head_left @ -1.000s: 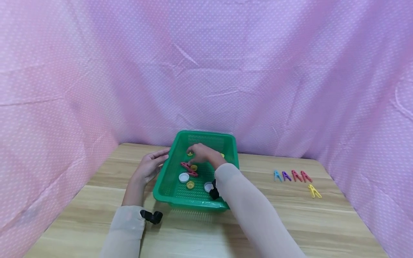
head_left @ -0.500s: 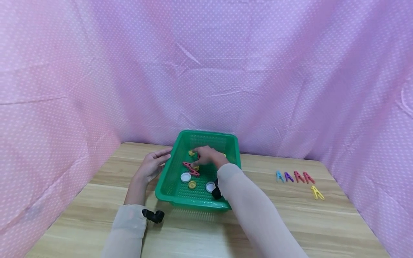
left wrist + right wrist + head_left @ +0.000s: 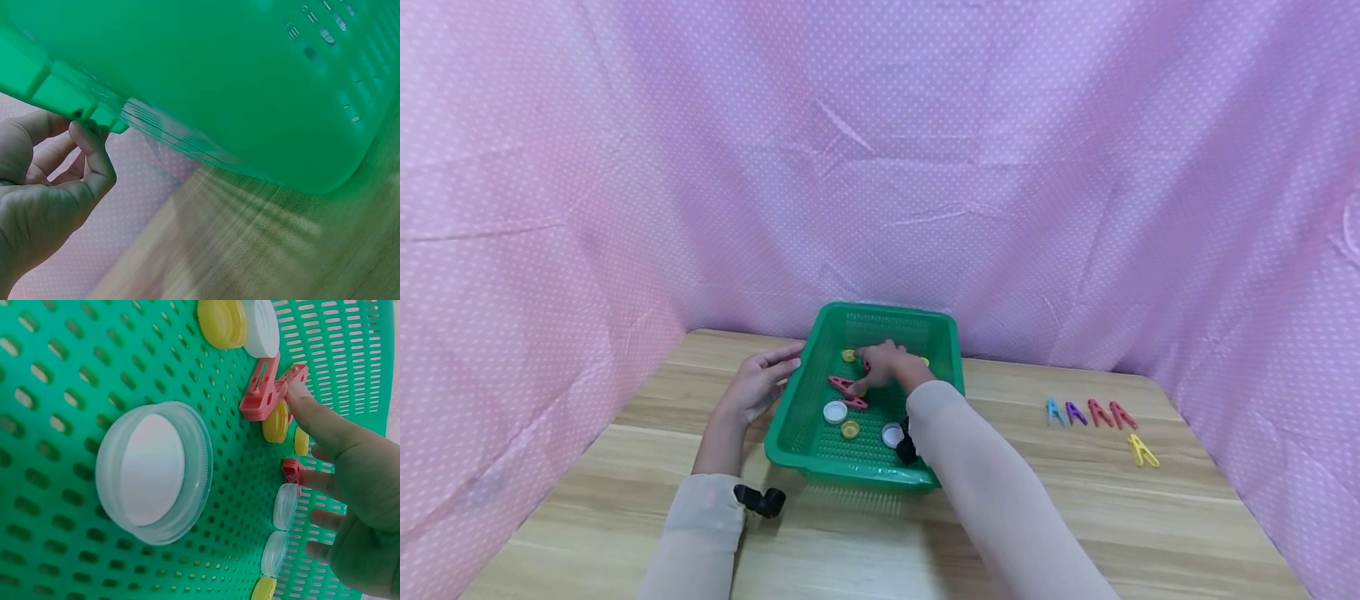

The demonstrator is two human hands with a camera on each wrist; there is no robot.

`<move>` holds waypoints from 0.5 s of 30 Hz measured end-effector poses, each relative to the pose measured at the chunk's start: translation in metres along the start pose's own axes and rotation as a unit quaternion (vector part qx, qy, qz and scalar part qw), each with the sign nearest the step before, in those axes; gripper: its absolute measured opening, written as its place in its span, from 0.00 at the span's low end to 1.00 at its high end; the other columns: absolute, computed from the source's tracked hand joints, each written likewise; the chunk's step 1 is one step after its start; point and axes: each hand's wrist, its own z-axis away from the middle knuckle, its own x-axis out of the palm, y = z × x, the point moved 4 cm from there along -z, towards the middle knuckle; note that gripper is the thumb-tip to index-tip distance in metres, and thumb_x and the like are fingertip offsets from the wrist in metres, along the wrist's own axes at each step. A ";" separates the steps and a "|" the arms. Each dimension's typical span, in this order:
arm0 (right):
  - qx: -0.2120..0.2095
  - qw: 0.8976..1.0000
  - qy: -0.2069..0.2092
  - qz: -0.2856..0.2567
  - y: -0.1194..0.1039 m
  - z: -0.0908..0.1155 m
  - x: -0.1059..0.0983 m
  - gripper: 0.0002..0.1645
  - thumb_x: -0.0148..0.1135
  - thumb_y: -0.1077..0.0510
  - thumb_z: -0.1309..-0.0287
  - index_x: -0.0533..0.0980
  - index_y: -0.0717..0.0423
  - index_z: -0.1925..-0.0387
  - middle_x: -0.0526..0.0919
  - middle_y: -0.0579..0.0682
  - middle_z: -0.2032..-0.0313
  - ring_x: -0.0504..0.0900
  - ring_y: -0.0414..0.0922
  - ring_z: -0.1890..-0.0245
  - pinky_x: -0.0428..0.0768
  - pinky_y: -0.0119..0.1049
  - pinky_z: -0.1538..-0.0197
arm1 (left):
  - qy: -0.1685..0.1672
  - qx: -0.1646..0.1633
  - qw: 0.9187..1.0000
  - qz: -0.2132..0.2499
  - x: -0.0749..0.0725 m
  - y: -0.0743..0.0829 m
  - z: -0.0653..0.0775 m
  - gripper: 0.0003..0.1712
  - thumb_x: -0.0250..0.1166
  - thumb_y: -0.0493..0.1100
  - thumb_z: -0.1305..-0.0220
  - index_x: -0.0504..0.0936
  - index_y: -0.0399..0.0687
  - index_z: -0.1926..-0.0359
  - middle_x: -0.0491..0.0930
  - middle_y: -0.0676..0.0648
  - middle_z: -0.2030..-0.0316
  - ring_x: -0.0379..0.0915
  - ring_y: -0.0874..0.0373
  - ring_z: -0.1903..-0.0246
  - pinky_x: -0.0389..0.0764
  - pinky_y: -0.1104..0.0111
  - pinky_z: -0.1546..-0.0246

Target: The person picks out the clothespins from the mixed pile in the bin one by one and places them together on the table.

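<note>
A green plastic basket (image 3: pixel 865 477) stands on the table, holding bottle caps and red clothespins. At its left rim my left hand (image 3: pixel 756 385) holds on; in the left wrist view the thumb and fingers pinch the rim. My right hand (image 3: pixel 886 367) reaches down inside with spread fingers. In the right wrist view its thumb lies against a red clothespin (image 3: pixel 259 397), and a fingertip is right at another red clothespin (image 3: pixel 291 470). Yellow caps (image 3: pixel 222 324) and clear or white caps (image 3: pixel 286 506) lie around them. A large clear cap (image 3: pixel 156 472) is nearest the wrist camera.
On the wooden table (image 3: pixel 1060 517) to the right lie a blue clothespin (image 3: pixel 1055 412), a purple clothespin (image 3: pixel 1076 412), two red clothespins (image 3: pixel 1101 413) and a yellow clothespin (image 3: pixel 1142 451). A pink dotted cloth (image 3: pixel 880 167) hangs behind and at both sides.
My right hand has moved a little rightward inside the basket, uncovering more of a yellow cap and a red clothespin near its fingers. The left hand stays at the rim.
</note>
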 end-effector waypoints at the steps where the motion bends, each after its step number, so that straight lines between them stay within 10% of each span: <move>1: 0.002 1.000 -0.001 0.001 0.000 0.000 0.000 0.52 0.68 0.33 0.39 0.59 0.43 0.21 0.62 0.61 0.28 0.59 0.63 0.28 0.62 0.67 0.30 | 0.000 0.000 1.000 -0.001 0.000 0.000 0.000 0.28 0.63 0.36 0.27 0.70 0.29 0.30 0.85 0.51 0.48 0.82 0.62 0.55 0.84 0.66 0.50; 15: -0.050 0.997 -0.016 0.052 -0.012 0.001 -0.001 0.42 0.76 0.40 0.43 0.74 0.47 0.30 0.77 0.50 0.39 0.67 0.53 0.37 0.69 0.58 0.32 | 0.000 -0.002 1.000 0.004 0.001 0.002 0.001 0.28 0.63 0.36 0.27 0.70 0.29 0.31 0.85 0.50 0.47 0.82 0.62 0.55 0.84 0.67 0.52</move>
